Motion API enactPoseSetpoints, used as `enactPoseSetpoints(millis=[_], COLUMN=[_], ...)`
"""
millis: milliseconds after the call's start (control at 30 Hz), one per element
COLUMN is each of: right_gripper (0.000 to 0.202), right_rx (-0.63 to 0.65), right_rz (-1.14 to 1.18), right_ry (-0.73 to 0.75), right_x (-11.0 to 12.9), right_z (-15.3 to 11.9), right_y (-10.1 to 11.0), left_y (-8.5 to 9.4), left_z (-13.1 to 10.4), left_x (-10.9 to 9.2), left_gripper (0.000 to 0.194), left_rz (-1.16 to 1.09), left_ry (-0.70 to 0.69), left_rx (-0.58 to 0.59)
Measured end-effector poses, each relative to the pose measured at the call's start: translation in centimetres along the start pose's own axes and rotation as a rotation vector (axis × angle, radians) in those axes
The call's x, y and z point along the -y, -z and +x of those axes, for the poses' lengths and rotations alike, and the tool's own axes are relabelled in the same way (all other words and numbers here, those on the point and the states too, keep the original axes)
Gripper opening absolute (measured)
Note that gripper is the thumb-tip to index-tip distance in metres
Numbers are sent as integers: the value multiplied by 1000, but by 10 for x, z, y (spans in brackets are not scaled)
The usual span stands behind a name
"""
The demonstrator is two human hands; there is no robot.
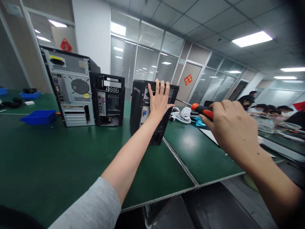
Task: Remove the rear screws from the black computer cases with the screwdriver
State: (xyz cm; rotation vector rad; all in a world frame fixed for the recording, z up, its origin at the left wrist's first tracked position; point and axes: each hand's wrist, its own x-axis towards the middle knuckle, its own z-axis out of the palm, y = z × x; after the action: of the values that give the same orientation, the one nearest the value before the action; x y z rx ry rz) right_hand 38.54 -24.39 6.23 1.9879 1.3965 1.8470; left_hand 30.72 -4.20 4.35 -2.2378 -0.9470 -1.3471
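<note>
Green bench top (59, 165), seam running between two panels. Silver-backed computer tower (71, 86) upright at left rear. Smaller open black case (109, 100) just beside it, touching or nearly so. Blue plastic bin (39, 116) near left edge; second blue bin (30, 94) further back. White fan-like part (182, 115) and light-blue item (199, 121) lying mid-bench. Red paper ornament (188, 79) on glass partition. Seated people (269, 109) at far right.

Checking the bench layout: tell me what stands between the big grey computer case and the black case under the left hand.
In the head view, a smaller open black case stands between the grey case and the black case that the left hand presses.
</note>
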Motion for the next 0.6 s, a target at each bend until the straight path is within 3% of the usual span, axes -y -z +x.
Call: enactPoseSetpoints(millis=[333,600], right_gripper=[38,47], right_rx=[-57,21], right_rz=[33,104], right_ry=[-14,-86], right_x=[0,2], right_z=[-3,-4], right_y=[-6,-3], left_y=[0,6], left_z=[0,1], left_x=[1,0], left_gripper=[107,107], left_rz=[-24,-29], left_ry=[-1,10], left_rx=[23,55])
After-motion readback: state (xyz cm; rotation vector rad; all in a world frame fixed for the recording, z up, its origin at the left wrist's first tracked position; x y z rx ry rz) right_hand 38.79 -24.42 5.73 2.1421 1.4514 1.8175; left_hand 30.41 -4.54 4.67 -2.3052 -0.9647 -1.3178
